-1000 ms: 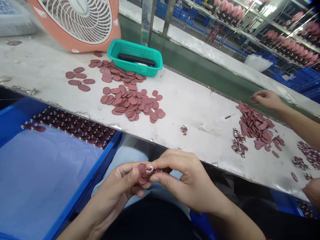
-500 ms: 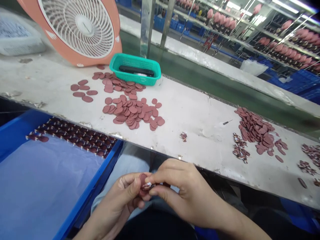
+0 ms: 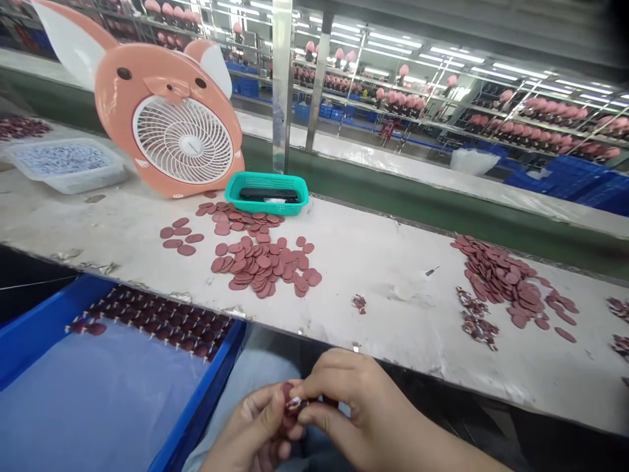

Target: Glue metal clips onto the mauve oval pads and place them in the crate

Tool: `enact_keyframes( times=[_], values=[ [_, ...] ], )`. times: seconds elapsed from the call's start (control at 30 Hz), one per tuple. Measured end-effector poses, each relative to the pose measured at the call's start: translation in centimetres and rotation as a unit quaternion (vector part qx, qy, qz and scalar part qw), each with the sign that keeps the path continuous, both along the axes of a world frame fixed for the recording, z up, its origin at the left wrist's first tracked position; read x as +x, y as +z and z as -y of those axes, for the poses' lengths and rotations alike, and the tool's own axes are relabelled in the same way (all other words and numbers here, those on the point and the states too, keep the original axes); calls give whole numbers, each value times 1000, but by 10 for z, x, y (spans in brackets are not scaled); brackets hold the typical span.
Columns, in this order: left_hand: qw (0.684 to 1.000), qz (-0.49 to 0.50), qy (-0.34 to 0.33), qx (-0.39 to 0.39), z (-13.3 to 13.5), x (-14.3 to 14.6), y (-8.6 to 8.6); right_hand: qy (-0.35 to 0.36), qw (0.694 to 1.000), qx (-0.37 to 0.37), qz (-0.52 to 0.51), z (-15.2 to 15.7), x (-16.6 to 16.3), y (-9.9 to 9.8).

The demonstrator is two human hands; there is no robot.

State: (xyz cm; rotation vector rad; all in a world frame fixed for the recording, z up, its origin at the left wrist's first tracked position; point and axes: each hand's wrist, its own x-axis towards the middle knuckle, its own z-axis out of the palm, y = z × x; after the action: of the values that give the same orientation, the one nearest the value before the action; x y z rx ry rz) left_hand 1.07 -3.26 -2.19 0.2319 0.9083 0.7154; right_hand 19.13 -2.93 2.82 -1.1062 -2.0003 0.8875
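My left hand (image 3: 253,426) and my right hand (image 3: 356,403) meet low in the view, their fingertips pinching a small maroon pad cluster with a white bit (image 3: 293,404). The fingers hide most of it, so its exact shape cannot be seen. Two loose piles of flat maroon oval pads (image 3: 263,265) (image 3: 506,280) lie on the white workbench (image 3: 373,249) beyond my hands. Closest to my fingers on the bench is a small tangled maroon bundle (image 3: 359,303).
To my left, a blue tray (image 3: 206,393) lined with plastic holds rows of maroon pieces (image 3: 152,324). An orange animal-shaped fan (image 3: 181,141) and a teal basket (image 3: 266,193) stand on the bench. Shelves of pink items fill the background.
The view has tilted upward, so the bench and my hands sit lower in the frame. The other person's hand at the right has left view. My hands still pinch the piece.
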Motion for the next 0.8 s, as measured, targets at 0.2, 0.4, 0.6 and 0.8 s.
enact_keyframes(
  times=[0.2, 0.4, 0.6, 0.8],
  values=[
    [998, -25, 58, -22, 4, 7, 13, 7, 1000, 21, 3, 0, 0, -3],
    [997, -28, 64, -13, 4, 8, 16, 17, 999, 32, -1, -1, 1, -5],
    [999, -7, 41, -1, 4, 5, 7, 18, 999, 29, -4, -2, 2, -8],
    [999, -2, 30, 9, 7, 2, 0, 29, 999, 16, 2, 0, 2, -8]
  ],
)
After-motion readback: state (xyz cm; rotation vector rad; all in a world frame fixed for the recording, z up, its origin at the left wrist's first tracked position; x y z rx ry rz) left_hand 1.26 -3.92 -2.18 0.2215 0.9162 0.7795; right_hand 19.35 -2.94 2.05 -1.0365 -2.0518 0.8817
